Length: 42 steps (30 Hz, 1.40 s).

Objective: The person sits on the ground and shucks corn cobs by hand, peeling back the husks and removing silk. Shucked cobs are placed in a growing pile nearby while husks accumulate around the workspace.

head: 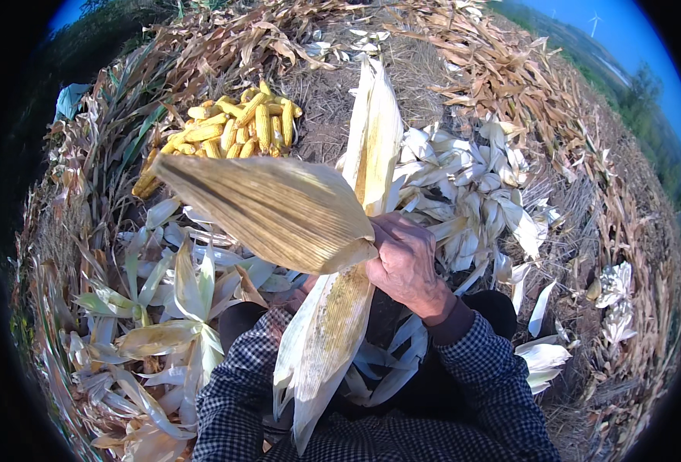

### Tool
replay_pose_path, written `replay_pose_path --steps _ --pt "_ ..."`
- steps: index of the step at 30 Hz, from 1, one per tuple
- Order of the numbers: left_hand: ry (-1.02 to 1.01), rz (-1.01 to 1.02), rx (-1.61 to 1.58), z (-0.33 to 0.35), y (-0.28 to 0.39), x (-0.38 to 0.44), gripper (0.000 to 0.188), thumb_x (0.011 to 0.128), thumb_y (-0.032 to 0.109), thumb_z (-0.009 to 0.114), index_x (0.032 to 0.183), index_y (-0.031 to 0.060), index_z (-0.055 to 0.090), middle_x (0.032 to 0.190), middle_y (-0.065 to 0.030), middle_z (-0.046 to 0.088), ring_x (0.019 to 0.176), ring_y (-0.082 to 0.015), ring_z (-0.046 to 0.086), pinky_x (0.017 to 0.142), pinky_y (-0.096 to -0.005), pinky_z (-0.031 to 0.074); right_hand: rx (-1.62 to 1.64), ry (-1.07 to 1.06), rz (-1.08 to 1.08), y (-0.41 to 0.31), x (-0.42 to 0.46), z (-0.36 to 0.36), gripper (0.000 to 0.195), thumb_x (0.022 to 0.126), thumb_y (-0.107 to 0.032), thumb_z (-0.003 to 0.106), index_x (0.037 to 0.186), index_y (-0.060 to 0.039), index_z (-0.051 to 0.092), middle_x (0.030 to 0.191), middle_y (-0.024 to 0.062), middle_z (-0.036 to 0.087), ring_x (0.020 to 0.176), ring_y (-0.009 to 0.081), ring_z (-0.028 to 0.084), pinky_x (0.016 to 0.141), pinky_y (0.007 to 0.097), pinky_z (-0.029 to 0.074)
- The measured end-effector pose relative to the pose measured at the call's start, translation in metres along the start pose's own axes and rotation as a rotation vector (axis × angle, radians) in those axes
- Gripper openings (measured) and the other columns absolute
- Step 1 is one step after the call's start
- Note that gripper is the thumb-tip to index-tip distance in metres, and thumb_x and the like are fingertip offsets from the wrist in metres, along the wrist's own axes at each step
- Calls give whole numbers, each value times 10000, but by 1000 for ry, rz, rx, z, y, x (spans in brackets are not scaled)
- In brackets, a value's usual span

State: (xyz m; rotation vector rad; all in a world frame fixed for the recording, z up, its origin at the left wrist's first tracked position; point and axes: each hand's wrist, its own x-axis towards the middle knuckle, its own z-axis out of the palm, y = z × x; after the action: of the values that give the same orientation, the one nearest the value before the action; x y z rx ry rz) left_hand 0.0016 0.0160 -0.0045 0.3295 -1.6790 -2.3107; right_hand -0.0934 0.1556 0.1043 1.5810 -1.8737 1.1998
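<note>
My right hand (pixel 407 263) has its fingers closed on the base of a dry corn husk (pixel 271 211). The husk's wide leaves are spread apart: a broad tan one reaches left, a pale pair (pixel 375 138) points away from me, and more (pixel 331 341) hang down towards my lap. Most of my left hand (pixel 299 291) is hidden behind these leaves, so its grip cannot be seen. No ear shows between the leaves. Farther off to the left, husked yellow corn ears (pixel 242 127) lie in a heap on the soil.
Loose pale husks (pixel 461 185) are piled to the right, with more husks (pixel 167 329) beside my left arm. Rows of dry corn stalks (pixel 513 75) curve around both sides. Bare soil with straw (pixel 329 110) shows beyond the ears. A light-blue item (pixel 70 101) sits at far left.
</note>
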Motion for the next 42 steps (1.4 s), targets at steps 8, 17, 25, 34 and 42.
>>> replay_pose_path --steps 8,17,25,34,42 --pt "-71 -84 -132 -6 -1 12 557 840 358 689 1266 39 525 1205 -188 589 1131 -289 541 926 -407 472 1125 9 584 -5 11 30 375 1012 -328 463 876 -6 598 634 -5 522 584 76 478 579 232 414" --pt "-301 -315 -666 -15 -16 47 557 841 335 694 1280 43 513 1209 -194 585 1140 -285 538 911 -408 493 2335 383 488 50 40 40 235 1018 -251 407 945 -85 556 628 -78 380 554 52 360 601 234 330" --pt "-182 -324 -1038 -47 -20 49 559 841 315 698 1292 46 503 1213 -200 581 1148 -281 536 898 -409 511 2222 733 562 170 0 1 277 1016 -303 419 939 -74 555 640 -33 423 577 109 403 617 308 415" --pt "167 67 -710 -111 24 24 413 733 -32 725 1083 24 513 1144 -98 593 1026 -206 576 898 -390 501 297 1338 757 244 -74 -156 243 984 -198 485 917 9 594 703 21 526 626 113 469 532 281 391" --pt "658 424 -152 -122 57 -13 249 717 0 652 956 18 587 874 -49 648 743 -150 613 707 -288 510 -714 550 1036 282 -129 -190 413 947 -313 514 1145 34 621 947 235 667 782 316 617 723 390 470"
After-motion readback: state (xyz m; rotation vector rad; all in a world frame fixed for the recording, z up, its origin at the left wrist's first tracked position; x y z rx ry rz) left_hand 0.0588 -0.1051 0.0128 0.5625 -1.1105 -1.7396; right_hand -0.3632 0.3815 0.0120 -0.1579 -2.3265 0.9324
